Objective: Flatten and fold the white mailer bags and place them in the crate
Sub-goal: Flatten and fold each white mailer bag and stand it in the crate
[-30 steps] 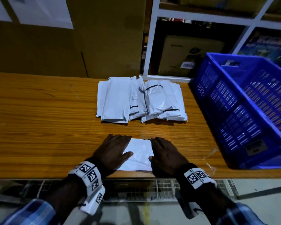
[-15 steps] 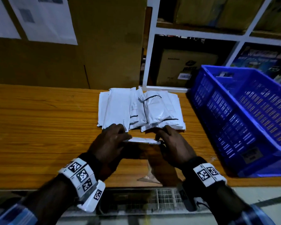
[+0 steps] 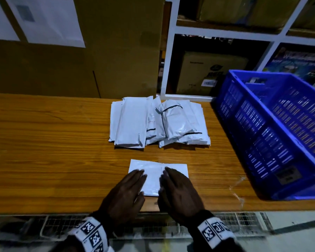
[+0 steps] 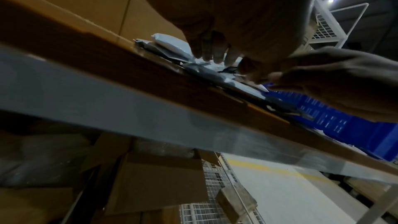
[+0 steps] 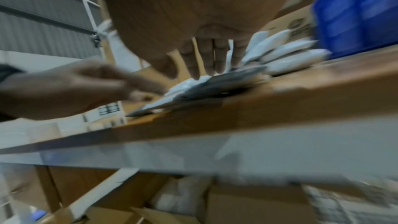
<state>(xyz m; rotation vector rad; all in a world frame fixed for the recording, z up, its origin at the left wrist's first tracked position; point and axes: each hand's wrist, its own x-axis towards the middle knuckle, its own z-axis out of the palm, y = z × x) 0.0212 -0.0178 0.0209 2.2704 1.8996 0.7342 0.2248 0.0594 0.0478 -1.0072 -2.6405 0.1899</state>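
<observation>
**White mailer bag pressed flat under both hands**

White mailer bag (image 3: 154, 176) lies flat on the wooden tabletop (image 3: 44, 151), near its front edge. Left hand (image 3: 124, 195) and right hand (image 3: 178, 193) rest on the bag side by side, fingers straight and laid flat, gripping nothing (right wrist view blurred). A pile of mailer bags (image 3: 158, 122) sits farther back, apart from the flat one. Blue crate (image 3: 273, 128) stands at the right of the tabletop, well clear of both hands.
</observation>
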